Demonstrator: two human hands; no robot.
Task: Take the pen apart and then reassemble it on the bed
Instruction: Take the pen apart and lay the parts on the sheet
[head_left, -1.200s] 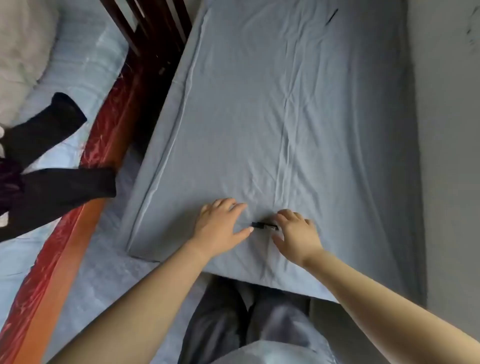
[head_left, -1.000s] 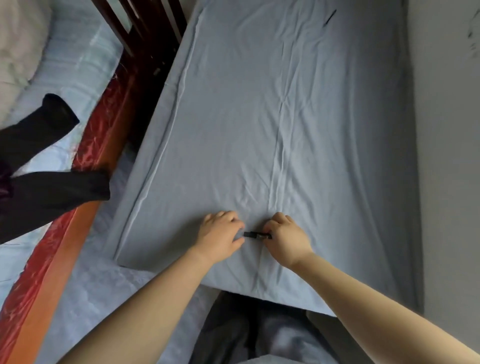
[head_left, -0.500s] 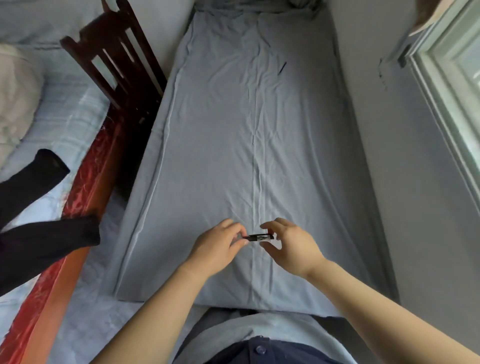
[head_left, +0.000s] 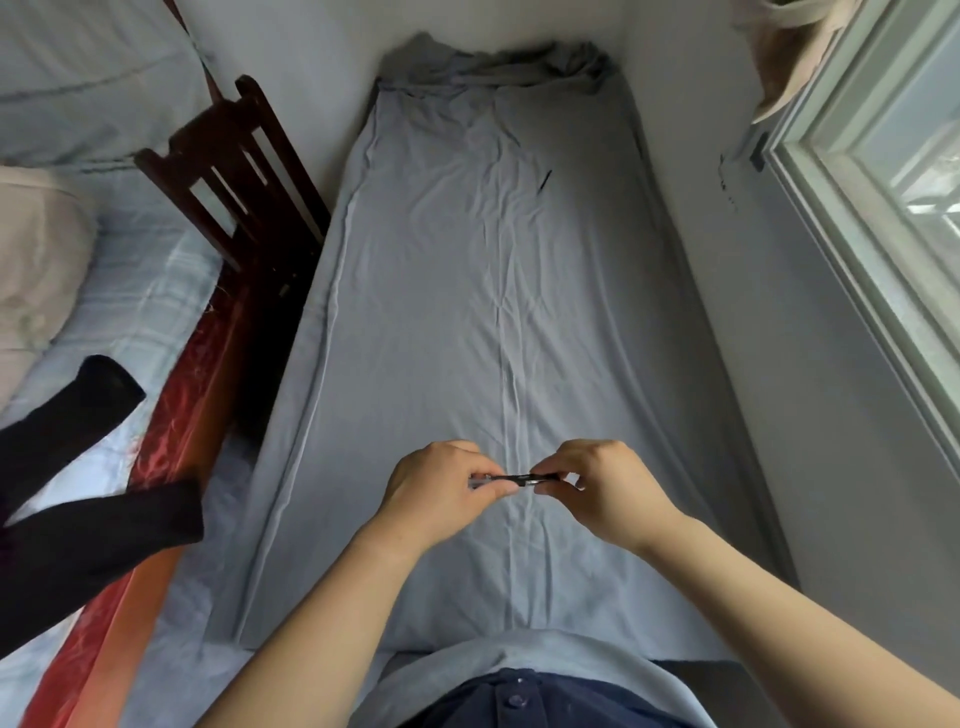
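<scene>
Head view looks down on our two bare arms stretched over a narrow bed (head_left: 498, 291) covered with a wrinkled blue-grey sheet. We hold the pen (head_left: 519, 478) crosswise between both hands, lifted just above the sheet near the foot of the bed, over the long crease that runs down its middle. Our left hand (head_left: 441, 488) pinches the pen's left end, fingers curled shut around it, and a pale, clear-looking piece shows at that end against the knuckles. Our right hand (head_left: 605, 488) pinches the right end the same way, thumb and forefinger closed on the dark barrel. Only the short dark middle of the pen shows between the two hands; we cannot tell whether its parts are still joined.

Farther up the sheet, well apart from our hands, lies a small dark thin object (head_left: 544, 180), too small to identify. A dark wooden chair (head_left: 234, 171) stands beside the bed on our left, next to a second bed with black clothing (head_left: 78, 499) lying across it. A window frame (head_left: 862, 218) runs along the wall on our right.
</scene>
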